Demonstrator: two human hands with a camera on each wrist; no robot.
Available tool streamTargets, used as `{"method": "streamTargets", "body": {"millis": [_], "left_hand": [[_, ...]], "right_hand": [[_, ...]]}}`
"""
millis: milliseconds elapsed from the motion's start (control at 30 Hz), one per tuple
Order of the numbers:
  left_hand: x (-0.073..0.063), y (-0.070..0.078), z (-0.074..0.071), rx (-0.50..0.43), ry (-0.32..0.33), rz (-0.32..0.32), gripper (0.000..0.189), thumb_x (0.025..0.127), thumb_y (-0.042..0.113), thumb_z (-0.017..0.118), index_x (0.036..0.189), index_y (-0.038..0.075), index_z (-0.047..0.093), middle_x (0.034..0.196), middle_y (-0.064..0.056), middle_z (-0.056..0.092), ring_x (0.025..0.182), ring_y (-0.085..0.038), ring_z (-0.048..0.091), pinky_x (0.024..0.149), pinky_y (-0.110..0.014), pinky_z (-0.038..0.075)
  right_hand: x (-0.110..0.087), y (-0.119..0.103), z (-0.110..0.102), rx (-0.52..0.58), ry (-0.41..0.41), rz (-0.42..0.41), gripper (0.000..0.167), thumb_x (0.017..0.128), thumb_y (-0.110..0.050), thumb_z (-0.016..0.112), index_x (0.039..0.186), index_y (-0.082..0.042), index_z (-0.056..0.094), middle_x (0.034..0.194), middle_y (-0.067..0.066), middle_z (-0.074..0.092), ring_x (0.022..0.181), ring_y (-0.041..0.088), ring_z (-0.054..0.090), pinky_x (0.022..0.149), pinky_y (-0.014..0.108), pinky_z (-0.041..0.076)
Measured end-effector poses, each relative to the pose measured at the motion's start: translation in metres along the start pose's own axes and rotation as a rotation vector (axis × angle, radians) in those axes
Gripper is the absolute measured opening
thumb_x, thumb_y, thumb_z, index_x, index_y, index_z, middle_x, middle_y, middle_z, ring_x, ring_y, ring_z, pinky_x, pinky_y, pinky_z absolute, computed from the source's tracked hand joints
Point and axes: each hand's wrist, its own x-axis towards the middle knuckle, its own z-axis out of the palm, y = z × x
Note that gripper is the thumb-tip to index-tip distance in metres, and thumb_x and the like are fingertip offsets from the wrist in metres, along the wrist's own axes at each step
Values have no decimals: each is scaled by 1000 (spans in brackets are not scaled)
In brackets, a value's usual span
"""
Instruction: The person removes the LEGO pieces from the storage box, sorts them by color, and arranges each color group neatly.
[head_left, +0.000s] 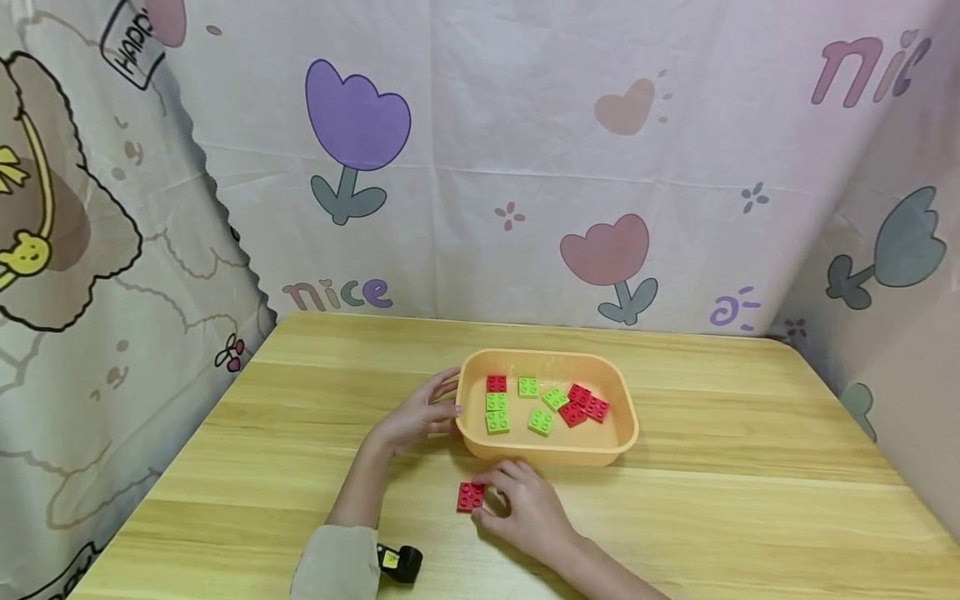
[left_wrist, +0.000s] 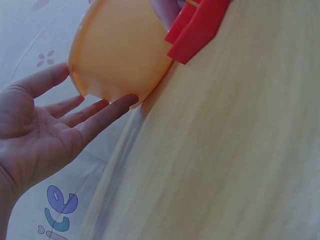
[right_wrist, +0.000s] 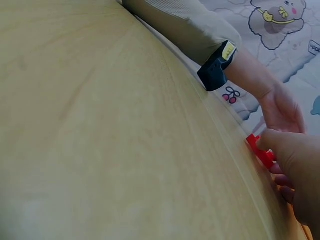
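My right hand (head_left: pixel 528 512) pinches a red toy building brick (head_left: pixel 470 497) between thumb and fingers, in front of the orange plastic basin (head_left: pixel 547 454). In the right wrist view the thumb lies against this brick (right_wrist: pixel 260 150); the other fingers are partly hidden. My left hand (head_left: pixel 418 417) touches the basin's left end. Its fairly straight fingers reach to the basin wall (left_wrist: pixel 117 55) in the left wrist view, with the palm away from it. Inside the basin lie several green bricks (head_left: pixel 541 422) and several red bricks (head_left: pixel 597 408), some in a row at the left.
The basin stands on a wooden table (head_left: pixel 750 500). A black wrist camera (head_left: pixel 402 563) is strapped near the left sleeve (head_left: pixel 339 562). Printed cloth (head_left: pixel 480 108) hangs behind the table and at both sides.
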Motion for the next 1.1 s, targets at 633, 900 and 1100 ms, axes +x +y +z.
{"method": "streamTargets", "body": {"millis": [633,900,1100], "left_hand": [[1,-2,-2,12,-9,8,65,90,-1,51,146,9,18,147,-22,18,121,-41,38,87,-43,48],[1,-2,-1,14,-3,8,65,90,0,51,146,9,18,147,-21,18,121,-40,40,86,-43,49],[0,-2,-1,2,-6,13,66,90,-1,51,146,9,17,147,-21,18,120,-41,39,85,-43,49]], "right_hand": [[1,-3,-7,89,37,-17,32,70,-24,76,100,-17,66,95,-12,56,86,6,49,70,21,46],[10,-12,-25,187,52,-15,31,72,-18,75,101,-13,66,100,-10,57,85,11,53,69,21,50],[22,-13,-42,321,2,111,29,75,-14,74,102,-15,66,94,-7,58,78,19,53,60,24,50]]}}
